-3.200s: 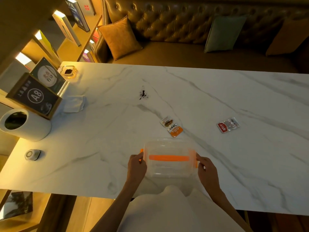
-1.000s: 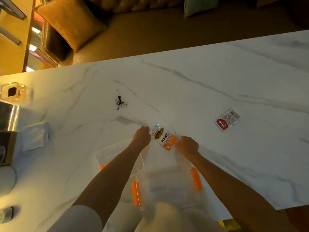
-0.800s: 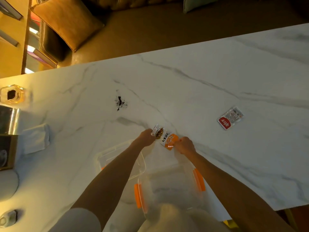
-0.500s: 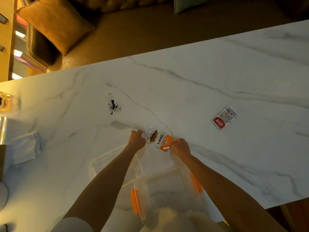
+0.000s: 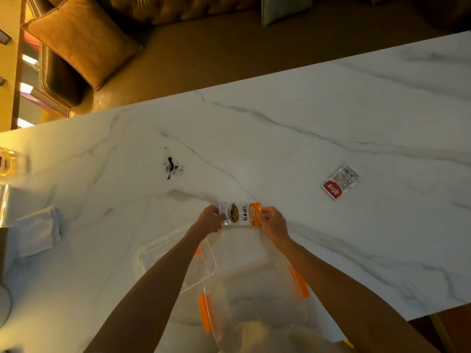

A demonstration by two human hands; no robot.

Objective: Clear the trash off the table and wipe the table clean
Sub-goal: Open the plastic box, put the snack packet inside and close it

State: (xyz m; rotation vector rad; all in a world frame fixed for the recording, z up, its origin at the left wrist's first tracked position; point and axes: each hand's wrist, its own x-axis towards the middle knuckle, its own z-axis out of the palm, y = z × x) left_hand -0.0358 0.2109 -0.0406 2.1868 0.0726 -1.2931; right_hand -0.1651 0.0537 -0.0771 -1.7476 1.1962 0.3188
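An orange and white snack wrapper (image 5: 240, 214) is stretched between my hands just above the white marble table (image 5: 305, 154). My left hand (image 5: 210, 218) pinches its left end and my right hand (image 5: 272, 222) pinches its orange right end. A red and clear wrapper (image 5: 340, 181) lies flat on the table to the right. Dark crumbs (image 5: 172, 166) are scattered left of centre. Near my body sits a clear bin with orange latches (image 5: 254, 294), and its clear lid (image 5: 175, 256) lies under my left forearm. A folded white cloth (image 5: 38, 231) rests at the left.
A glass ashtray (image 5: 10, 161) sits at the far left edge. Beyond the table's far edge is a brown sofa with an orange cushion (image 5: 79, 39) and a pale green cushion (image 5: 283, 7). A lit shelf stands at the upper left.
The bin's lid has come off and now lies to the left. Both hands reached forward to the orange wrapper, took its two ends and lifted it level off the table.
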